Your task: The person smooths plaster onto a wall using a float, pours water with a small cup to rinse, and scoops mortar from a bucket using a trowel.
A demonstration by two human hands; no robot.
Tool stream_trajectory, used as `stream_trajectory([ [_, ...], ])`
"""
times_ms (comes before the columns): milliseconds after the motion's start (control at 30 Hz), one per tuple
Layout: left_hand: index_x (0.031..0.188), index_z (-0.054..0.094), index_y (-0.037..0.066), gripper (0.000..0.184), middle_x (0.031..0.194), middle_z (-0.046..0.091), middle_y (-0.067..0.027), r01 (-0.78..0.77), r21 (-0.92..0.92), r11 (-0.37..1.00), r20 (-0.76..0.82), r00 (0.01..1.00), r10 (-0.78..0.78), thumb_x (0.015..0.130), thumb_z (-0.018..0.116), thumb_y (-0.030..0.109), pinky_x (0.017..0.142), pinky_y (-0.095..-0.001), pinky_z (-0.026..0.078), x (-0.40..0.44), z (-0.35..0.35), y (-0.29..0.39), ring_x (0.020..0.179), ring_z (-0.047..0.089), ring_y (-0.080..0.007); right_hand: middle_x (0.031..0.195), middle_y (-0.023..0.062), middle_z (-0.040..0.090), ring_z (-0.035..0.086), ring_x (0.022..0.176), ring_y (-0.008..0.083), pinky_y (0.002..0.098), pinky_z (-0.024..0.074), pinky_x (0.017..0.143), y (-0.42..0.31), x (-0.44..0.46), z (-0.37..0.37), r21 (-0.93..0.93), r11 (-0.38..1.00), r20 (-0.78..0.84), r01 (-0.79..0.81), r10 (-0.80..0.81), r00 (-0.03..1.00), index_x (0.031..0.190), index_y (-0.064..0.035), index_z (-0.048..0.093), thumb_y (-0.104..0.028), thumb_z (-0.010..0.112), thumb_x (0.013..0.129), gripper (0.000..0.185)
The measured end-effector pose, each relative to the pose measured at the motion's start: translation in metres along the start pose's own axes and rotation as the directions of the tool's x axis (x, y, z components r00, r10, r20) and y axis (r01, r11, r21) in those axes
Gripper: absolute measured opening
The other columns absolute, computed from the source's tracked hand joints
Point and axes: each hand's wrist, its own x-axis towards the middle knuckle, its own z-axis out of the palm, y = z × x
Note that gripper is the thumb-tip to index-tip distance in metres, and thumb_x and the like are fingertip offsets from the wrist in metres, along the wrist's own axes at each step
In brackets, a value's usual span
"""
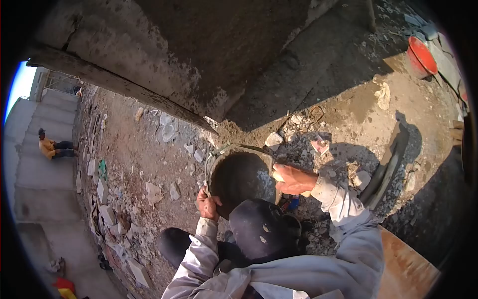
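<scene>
A round, mortar-crusted pan (239, 175) rests on the ground in front of my knees, its inside dark with a pale patch at the right. My left hand (208, 205) is closed on the pan's left rim. At the right rim, my right hand (294, 179) is closed round a pale handle-like piece, too partly hidden to name surely. My dark-clad knee (259, 229) overlaps the pan's near edge.
A plastered wall with a wooden board (124, 85) along its edge stands ahead. Rubble and blocks (106, 214) lie at the left. A red bucket (422, 57) is at the upper right, a curved dark piece (386, 174) at the right. Another person (49, 148) sits far left.
</scene>
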Motion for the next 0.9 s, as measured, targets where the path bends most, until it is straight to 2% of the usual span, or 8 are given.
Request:
stream_trajectory([
  [133,0.107,0.063,0.004,0.054,0.081,0.067,-0.0054,-0.027,0.009,1.000,0.073,0.997,0.026,0.064,0.041,-0.020,0.045,-0.0261,0.046,-0.021,0.023,0.012,0.058,0.060,-0.0159,0.081,0.0221,0.065,0.068,0.073,0.0265,0.0409,0.0524,0.062,0.035,-0.024,0.062,0.140,0.964,0.209,-0.228,0.196,0.958,0.101,0.0041,0.054,-0.027,0.061,0.085,0.036],
  [200,0.114,0.058,0.001,0.054,0.067,0.060,-0.0068,-0.058,0.051,0.997,0.052,0.997,0.055,0.067,0.039,-0.018,0.040,-0.0271,0.043,-0.033,0.042,0.013,0.042,0.051,-0.0153,0.079,0.0098,0.063,0.062,0.066,0.0158,0.0353,0.0502,0.059,0.018,-0.018,0.080,0.393,0.771,0.329,-0.501,0.391,0.860,0.101,0.0011,0.058,-0.024,0.058,0.088,0.028],
  [300,0.104,0.058,-0.003,0.044,0.070,0.059,-0.0060,-0.166,0.060,0.984,0.176,0.972,0.153,0.068,0.038,-0.017,0.037,-0.0265,0.040,-0.041,0.046,-0.005,0.040,0.047,-0.0131,0.079,0.0045,0.061,0.058,0.062,0.0147,0.0330,0.0484,0.055,0.095,-0.009,0.166,0.756,0.219,0.577,-0.617,0.223,0.786,0.100,-0.0010,0.060,-0.017,0.053,0.090,0.020],
  [333,0.103,0.059,-0.002,0.043,0.072,0.060,-0.0051,-0.198,0.088,0.976,0.173,0.968,0.181,0.068,0.039,-0.017,0.037,-0.0262,0.040,-0.047,0.055,0.001,0.041,0.048,-0.0123,0.078,0.0025,0.060,0.056,0.058,0.0130,0.0284,0.0461,0.050,0.137,-0.012,0.200,0.795,0.507,0.327,-0.332,0.102,0.939,0.097,-0.0031,0.060,-0.012,0.050,0.090,0.015],
  [433,0.104,0.061,-0.001,0.046,0.079,0.062,-0.0033,-0.175,0.069,0.982,0.218,0.963,0.156,0.066,0.041,-0.018,0.040,-0.0252,0.040,-0.052,0.058,0.010,0.047,0.049,-0.0106,0.064,0.0003,0.053,0.041,0.037,0.0041,0.0183,0.0375,0.028,0.082,-0.050,0.150,0.766,-0.201,0.639,-0.610,0.139,0.757,0.094,-0.0045,0.055,-0.011,0.051,0.087,0.010],
  [467,0.106,0.062,-0.001,0.048,0.079,0.063,-0.0031,-0.160,0.081,0.984,0.194,0.971,0.142,0.067,0.041,-0.018,0.041,-0.0248,0.041,-0.049,0.055,0.010,0.048,0.049,-0.0104,0.064,0.0009,0.051,0.041,0.038,0.0046,0.0190,0.0384,0.029,0.060,-0.062,0.133,0.788,-0.254,0.588,-0.561,0.038,0.808,0.095,-0.0042,0.053,-0.012,0.051,0.087,0.012],
  [667,0.105,0.064,0.004,0.047,0.072,0.063,-0.0056,-0.078,-0.001,0.997,0.028,0.997,0.078,0.070,0.039,-0.015,0.043,-0.0255,0.041,-0.027,0.035,0.016,0.048,0.050,-0.0137,0.072,0.0031,0.044,0.042,0.040,0.0069,0.0220,0.0382,0.030,0.011,-0.075,0.050,0.891,-0.299,0.289,-0.343,-0.210,0.934,0.103,-0.0053,0.044,-0.011,0.049,0.082,0.022],
  [900,0.099,0.064,0.006,0.040,0.068,0.062,-0.0059,-0.016,0.037,0.999,-0.006,1.000,0.016,0.074,0.039,-0.016,0.041,-0.0264,0.040,-0.004,0.017,0.018,0.043,0.048,-0.0143,0.076,0.0041,0.048,0.044,0.043,0.0075,0.0251,0.0420,0.035,-0.086,-0.078,-0.074,0.891,0.067,-0.454,0.450,0.083,0.887,0.102,-0.0084,0.045,-0.011,0.057,0.084,0.021],
])
